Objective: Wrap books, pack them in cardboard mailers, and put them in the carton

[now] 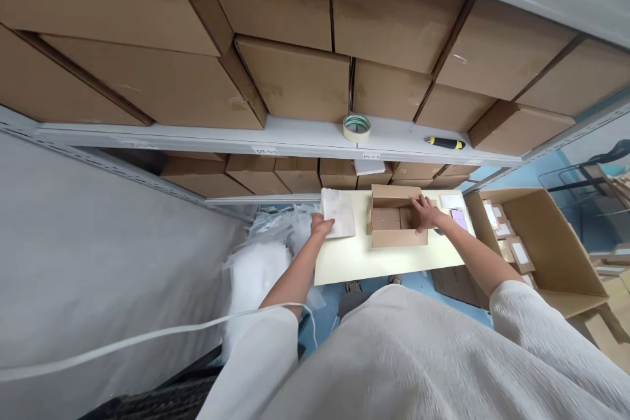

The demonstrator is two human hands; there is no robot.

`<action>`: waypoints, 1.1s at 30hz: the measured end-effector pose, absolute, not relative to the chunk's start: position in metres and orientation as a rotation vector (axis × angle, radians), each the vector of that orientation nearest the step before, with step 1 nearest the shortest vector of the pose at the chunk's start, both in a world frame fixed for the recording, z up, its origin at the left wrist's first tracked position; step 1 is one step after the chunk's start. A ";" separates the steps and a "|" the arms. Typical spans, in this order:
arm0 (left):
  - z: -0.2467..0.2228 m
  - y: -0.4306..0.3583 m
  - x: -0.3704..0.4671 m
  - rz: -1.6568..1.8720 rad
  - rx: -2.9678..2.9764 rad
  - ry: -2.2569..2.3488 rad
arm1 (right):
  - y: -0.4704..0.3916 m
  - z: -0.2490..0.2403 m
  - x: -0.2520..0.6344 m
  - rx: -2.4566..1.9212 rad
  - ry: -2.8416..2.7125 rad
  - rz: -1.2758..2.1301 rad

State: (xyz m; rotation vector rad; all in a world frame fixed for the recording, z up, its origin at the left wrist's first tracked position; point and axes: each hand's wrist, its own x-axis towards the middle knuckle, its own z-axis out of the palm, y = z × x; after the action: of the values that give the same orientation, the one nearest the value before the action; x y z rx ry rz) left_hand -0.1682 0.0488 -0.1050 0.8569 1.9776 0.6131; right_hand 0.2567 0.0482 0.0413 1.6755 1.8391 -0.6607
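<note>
On a pale yellow tabletop (354, 269) stands an open cardboard box (398, 238), its flaps up and smaller brown boxes (386, 218) lying inside. My right hand (426, 213) grips the right end of this box, fingers and thumb spread across its width. To the left of the box, my left hand (322, 226) is closed on the near left edge of a flat white packet (339, 210), thumb on top. The packet lies on or just above the tabletop; which of the two I cannot tell.
A tape roll (356, 128) and a yellow-black utility knife (445, 143) lie on the shelf (305, 134), below stacked cartons (300, 79). A large open carton (566, 243) holding small packages stands at right. White wrapping material (260, 269) is heaped at left. A white cable (197, 327) crosses my left arm.
</note>
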 end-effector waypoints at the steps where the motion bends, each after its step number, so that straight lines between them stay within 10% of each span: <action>1: -0.099 0.045 -0.168 0.650 0.867 1.967 | 0.048 0.041 0.256 1.676 1.841 -0.652; 20: 0.111 0.023 -0.096 0.984 1.778 1.824 | 0.053 0.025 0.267 1.659 1.967 -0.699; 33: 0.065 0.079 -0.001 0.258 2.075 1.537 | 0.020 0.020 0.300 1.823 2.248 -0.852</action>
State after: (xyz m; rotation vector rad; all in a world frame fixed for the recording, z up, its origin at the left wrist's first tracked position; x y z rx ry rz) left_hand -0.0007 0.0789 0.0649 2.0755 1.5370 0.2576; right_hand 0.3003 0.0202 0.0198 1.8234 2.2476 -0.8518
